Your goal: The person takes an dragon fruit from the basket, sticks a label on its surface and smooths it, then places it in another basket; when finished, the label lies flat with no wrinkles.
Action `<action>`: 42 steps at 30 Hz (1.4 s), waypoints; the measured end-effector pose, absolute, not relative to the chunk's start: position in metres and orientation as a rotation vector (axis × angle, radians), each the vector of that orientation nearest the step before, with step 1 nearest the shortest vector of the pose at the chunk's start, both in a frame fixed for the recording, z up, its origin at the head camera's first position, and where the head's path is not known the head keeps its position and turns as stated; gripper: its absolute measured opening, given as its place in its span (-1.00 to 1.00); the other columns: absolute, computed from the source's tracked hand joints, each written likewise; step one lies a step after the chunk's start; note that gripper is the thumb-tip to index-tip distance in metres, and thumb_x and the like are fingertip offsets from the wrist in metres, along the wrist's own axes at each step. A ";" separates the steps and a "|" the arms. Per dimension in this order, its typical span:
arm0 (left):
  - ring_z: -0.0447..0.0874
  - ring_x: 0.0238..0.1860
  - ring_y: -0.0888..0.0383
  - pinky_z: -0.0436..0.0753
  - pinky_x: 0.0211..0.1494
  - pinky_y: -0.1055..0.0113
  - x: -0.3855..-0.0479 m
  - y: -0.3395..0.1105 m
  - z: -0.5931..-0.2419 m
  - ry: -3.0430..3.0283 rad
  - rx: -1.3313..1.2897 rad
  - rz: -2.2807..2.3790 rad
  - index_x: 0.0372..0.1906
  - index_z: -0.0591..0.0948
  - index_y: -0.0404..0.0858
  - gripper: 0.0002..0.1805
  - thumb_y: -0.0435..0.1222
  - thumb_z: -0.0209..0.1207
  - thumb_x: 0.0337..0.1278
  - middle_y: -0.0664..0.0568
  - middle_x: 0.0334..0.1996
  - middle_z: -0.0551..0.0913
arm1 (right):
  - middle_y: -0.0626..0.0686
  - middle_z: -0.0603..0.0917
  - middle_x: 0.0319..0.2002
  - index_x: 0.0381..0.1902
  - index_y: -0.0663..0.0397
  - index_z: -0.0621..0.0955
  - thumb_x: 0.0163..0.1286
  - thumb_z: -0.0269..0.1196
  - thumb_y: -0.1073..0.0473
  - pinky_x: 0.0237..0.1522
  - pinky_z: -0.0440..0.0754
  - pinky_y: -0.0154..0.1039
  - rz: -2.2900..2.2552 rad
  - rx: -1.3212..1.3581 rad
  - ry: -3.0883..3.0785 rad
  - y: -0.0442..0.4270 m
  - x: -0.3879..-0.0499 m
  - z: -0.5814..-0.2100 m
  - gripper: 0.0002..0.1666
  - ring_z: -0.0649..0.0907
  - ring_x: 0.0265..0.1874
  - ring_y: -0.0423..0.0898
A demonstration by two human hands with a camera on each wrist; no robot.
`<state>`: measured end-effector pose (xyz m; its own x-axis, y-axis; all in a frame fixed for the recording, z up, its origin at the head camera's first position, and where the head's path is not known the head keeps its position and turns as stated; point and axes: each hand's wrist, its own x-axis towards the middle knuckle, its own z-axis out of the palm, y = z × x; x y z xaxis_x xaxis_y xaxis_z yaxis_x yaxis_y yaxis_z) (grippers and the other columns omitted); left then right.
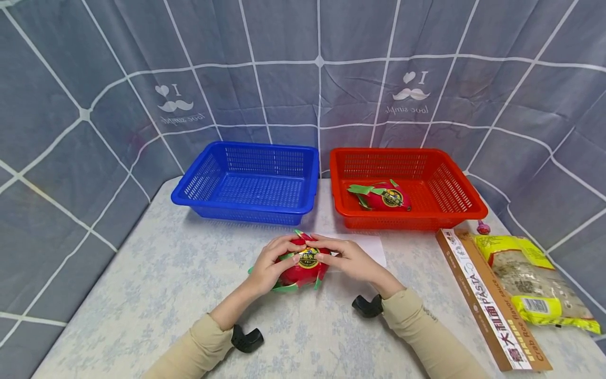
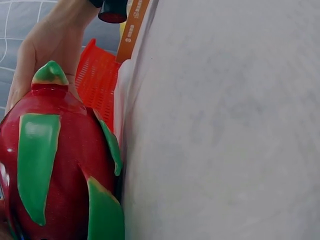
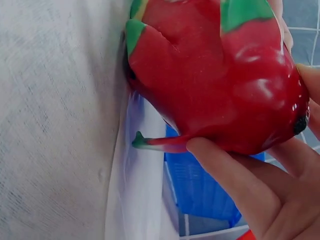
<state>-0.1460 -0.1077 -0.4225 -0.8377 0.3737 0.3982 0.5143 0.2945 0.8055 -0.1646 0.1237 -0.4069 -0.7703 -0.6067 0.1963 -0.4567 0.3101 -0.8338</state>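
Observation:
A red dragon fruit (image 1: 297, 276) with green-tipped scales and a round label (image 1: 309, 258) is at the middle of the table, held between both hands. My left hand (image 1: 269, 267) grips its left side, the thumb lying beside the label. From the right, my right hand (image 1: 351, 258) holds it with fingers over the top and thumb near the label. In the right wrist view, the fruit (image 3: 215, 85) looks glossy, with a dark spot at one end and the right hand's fingers (image 3: 235, 175) against it. The left wrist view shows its green scales (image 2: 39, 165) close up.
A blue basket (image 1: 246, 213) stands at the back left. Beside it, a red basket (image 1: 412, 220) contains another dragon fruit (image 1: 384, 197). White paper (image 1: 371, 247) lies behind the right hand. A long pasta box (image 1: 490, 300) and a yellow-ended bag (image 1: 535, 284) lie at the right.

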 end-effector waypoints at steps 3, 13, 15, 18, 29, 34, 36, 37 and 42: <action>0.29 0.25 -0.09 0.21 0.21 -0.21 -0.147 -0.108 -0.422 -2.426 -0.805 -1.656 -0.08 0.66 -0.24 -0.76 -0.33 0.12 0.18 -0.09 0.17 0.47 | 0.07 0.35 0.32 0.24 -0.04 0.49 0.38 0.17 0.11 0.23 0.33 -0.03 -1.436 -1.027 2.397 0.126 -0.165 -0.407 -0.53 0.35 0.29 -0.04; 0.30 0.25 -0.11 0.24 0.21 -0.21 -0.146 -0.109 -0.426 -2.384 -0.754 -1.735 -0.08 0.68 -0.29 -0.75 -0.36 0.13 0.18 -0.13 0.17 0.48 | 0.14 0.35 0.31 0.25 0.02 0.49 0.34 0.19 0.19 0.08 0.49 -0.15 -1.426 -1.097 2.399 0.128 -0.165 -0.411 -0.50 0.38 0.26 0.02; 0.32 0.24 -0.11 0.24 0.22 -0.18 -0.146 -0.110 -0.427 -2.361 -0.738 -1.758 -0.10 0.68 -0.32 -0.76 -0.38 0.15 0.15 -0.16 0.16 0.50 | 0.12 0.39 0.29 0.21 0.01 0.52 0.30 0.25 0.15 0.03 0.54 -0.20 -1.466 -1.056 2.422 0.125 -0.164 -0.413 -0.50 0.41 0.24 0.01; 0.32 0.24 -0.11 0.22 0.24 -0.17 -0.146 -0.110 -0.428 -2.353 -0.723 -1.784 -0.10 0.68 -0.35 -0.77 -0.42 0.14 0.15 -0.18 0.16 0.49 | 0.09 0.46 0.24 0.14 -0.06 0.58 0.21 0.34 0.04 -0.12 0.60 -0.30 -1.517 -0.983 2.494 0.118 -0.161 -0.417 -0.48 0.48 0.16 -0.04; 0.34 0.19 -0.26 0.44 0.12 -0.03 -0.130 -0.105 -0.399 -2.346 -0.845 -1.641 -0.12 0.62 -0.45 -0.68 -0.54 0.30 -0.09 -0.35 0.12 0.47 | 0.08 0.44 0.26 0.17 -0.06 0.56 0.28 0.29 0.03 -0.01 0.56 -0.21 -1.459 -0.990 2.509 0.118 -0.158 -0.410 -0.51 0.48 0.18 -0.04; 0.33 0.22 -0.23 0.36 0.18 -0.05 -0.139 -0.107 -0.412 -2.344 -0.828 -1.716 -0.11 0.63 -0.42 -0.69 -0.53 0.28 -0.06 -0.30 0.14 0.47 | 0.07 0.37 0.31 0.23 -0.03 0.51 0.35 0.20 0.09 0.19 0.38 -0.05 -1.410 -1.036 2.469 0.123 -0.161 -0.407 -0.52 0.36 0.28 -0.03; 0.31 0.23 -0.19 0.36 0.19 -0.04 -0.143 -0.108 -0.418 -2.354 -0.803 -1.764 -0.10 0.64 -0.41 -0.72 -0.51 0.25 -0.01 -0.27 0.16 0.46 | 0.08 0.36 0.32 0.24 -0.02 0.49 0.36 0.19 0.10 0.21 0.35 -0.04 -1.400 -1.053 2.456 0.124 -0.161 -0.406 -0.51 0.35 0.29 -0.02; 0.30 0.25 -0.17 0.34 0.20 -0.05 -0.146 -0.109 -0.421 -2.357 -0.788 -1.797 -0.09 0.64 -0.40 -0.72 -0.50 0.24 0.01 -0.24 0.17 0.46 | 0.10 0.35 0.32 0.25 0.00 0.48 0.36 0.19 0.11 0.21 0.36 -0.04 -1.398 -1.060 2.446 0.125 -0.162 -0.406 -0.50 0.34 0.29 0.00; 0.31 0.25 -0.14 0.26 0.25 -0.06 -0.149 -0.110 -0.421 -2.352 -0.743 -1.891 -0.08 0.65 -0.41 -0.73 -0.42 0.19 0.08 -0.20 0.16 0.47 | 0.20 0.29 0.34 0.29 0.08 0.43 0.39 0.15 0.16 0.12 0.46 -0.11 -1.414 -1.072 2.367 0.126 -0.163 -0.405 -0.49 0.35 0.28 0.08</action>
<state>-0.1490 -0.1104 -0.4213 -0.8852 0.3412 0.3162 0.3820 0.1453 0.9127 -0.1625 0.1265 -0.4050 -0.7226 -0.6624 0.1979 -0.4880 0.2860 -0.8246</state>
